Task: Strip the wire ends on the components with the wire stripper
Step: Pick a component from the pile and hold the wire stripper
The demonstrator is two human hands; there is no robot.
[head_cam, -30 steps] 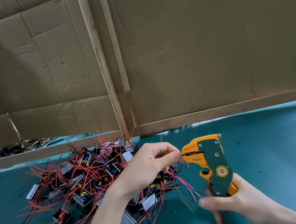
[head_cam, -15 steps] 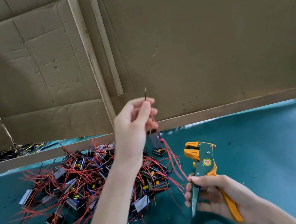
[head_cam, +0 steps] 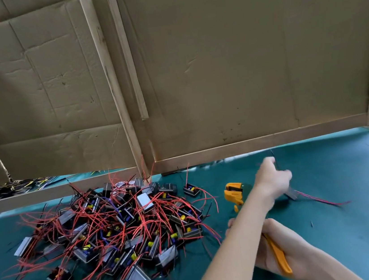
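Right now the wire stripper (head_cam: 233,193) lies low over the green mat (head_cam: 347,243), just right of the pile of components (head_cam: 124,225), with its orange head pointing away from you. Your right hand (head_cam: 277,231) grips its orange handle, fingers curled round it, at the pile's near right corner. Your left forearm crosses over the tool and hides its middle.

Your left hand (head_cam: 272,181) reaches further right of the pile, past the stripper's head, and it is smeared by motion. A thin dark wire stands up from its top and one component (head_cam: 290,194) shows just under it, red and blue leads trailing off to the right over the mat. With the blur you cannot tell whether the fingers pinch that component or are loose.

The pile itself is a tangle of small dark blocks, yellow parts and many red wires. Behind it stands a cardboard wall (head_cam: 216,65) framed with wooden strips (head_cam: 261,140). Beyond the wall, behind the pile's left side, lies a heap of black wires (head_cam: 2,189). A tiny dark scrap (head_cam: 312,224) rests on the mat well to the right of the pile.
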